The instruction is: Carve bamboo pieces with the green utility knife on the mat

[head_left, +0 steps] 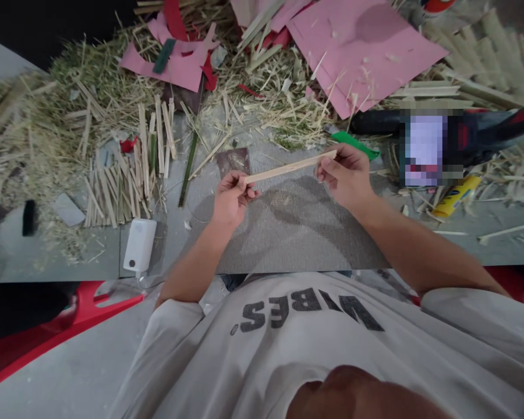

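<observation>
A thin pale bamboo strip (288,167) is stretched between my two hands above the table, its right end a little farther from me. My left hand (236,195) pinches the left end between thumb and fingers. The right end sits in the closed fingers of my right hand (344,174). Just behind my left hand lies a brown square of what looks like sandpaper (233,162). A green-handled cutter (353,144) rests beyond my right hand. Left of my hands is a bundle of short cut strips (113,195), with a dark green strip (188,169) beside it.
Heaps of shavings (100,87) cover the far side of the grey table (288,244). Pink sheets (358,46) lie on them. A white power bank (140,244) stands near the front edge. To the right are a yellow tube (456,196) and a black-and-red tool (489,131).
</observation>
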Tool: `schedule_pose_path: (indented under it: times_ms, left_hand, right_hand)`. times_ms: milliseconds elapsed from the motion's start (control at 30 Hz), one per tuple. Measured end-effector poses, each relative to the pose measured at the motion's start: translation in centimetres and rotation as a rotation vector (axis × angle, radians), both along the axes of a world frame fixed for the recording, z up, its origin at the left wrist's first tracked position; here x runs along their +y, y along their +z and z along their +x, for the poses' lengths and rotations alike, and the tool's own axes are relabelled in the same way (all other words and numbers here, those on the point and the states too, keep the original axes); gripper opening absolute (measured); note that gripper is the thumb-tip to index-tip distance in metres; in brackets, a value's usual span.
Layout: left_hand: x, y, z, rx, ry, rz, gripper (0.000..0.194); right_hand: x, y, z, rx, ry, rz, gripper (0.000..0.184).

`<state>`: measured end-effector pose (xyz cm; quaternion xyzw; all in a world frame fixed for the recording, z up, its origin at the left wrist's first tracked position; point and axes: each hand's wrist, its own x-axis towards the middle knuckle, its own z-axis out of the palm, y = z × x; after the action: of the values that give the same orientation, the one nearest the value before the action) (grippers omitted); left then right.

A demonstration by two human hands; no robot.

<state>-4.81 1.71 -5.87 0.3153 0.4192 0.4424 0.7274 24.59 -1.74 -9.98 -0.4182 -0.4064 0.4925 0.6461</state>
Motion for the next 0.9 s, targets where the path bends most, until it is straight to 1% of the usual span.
schedule_pose_path:
  times_ms: [200,367,433,533,600,767,833,900]
  left_hand:
    - [-0.5,0.3,0.2,0.001,-0.024,0.082,0.026]
    - [-0.7,-0.1,0.4,-0.019,-0.052,0.157,0.016]
    - [-0.8,-0.2,0.3,-0.038,-0.077,0.185,0.015]
    - [-0.9,-0.1,0.2,-0.064,-0.106,0.227,0.018]
    - [-0.9,-0.1,0.2,-0.045,-0.114,0.245,0.024]
    - [-1.1,-0.3,0.4,0.061,-0.084,0.283,0.05]
    - [-1.1,-0.4,0.5,0.093,-0.07,0.299,0.052]
    - [-1.0,-0.4,0.4,0.135,-0.07,0.326,0.049]
  right_hand:
    - [0.1,0.1,-0.3,0.057,-0.023,-0.097,0.046]
    - [0.3,0.2,-0.2,0.033,-0.027,-0.184,0.05]
    - [0.3,0.2,-0.1,0.014,-0.014,-0.199,0.051]
    - [0.5,-0.1,0.1,-0.013,-0.01,-0.196,0.053]
    - [0.6,-0.4,0.1,-0.016,-0.019,-0.192,0.055]
    - [0.8,-1.0,0.1,-0.038,-0.01,-0.18,0.057]
    - [0.9,-1.1,0.1,-0.065,0.003,-0.164,0.058]
    - [1.0,-1.1,0.4,-0.09,0.015,-0.144,0.057]
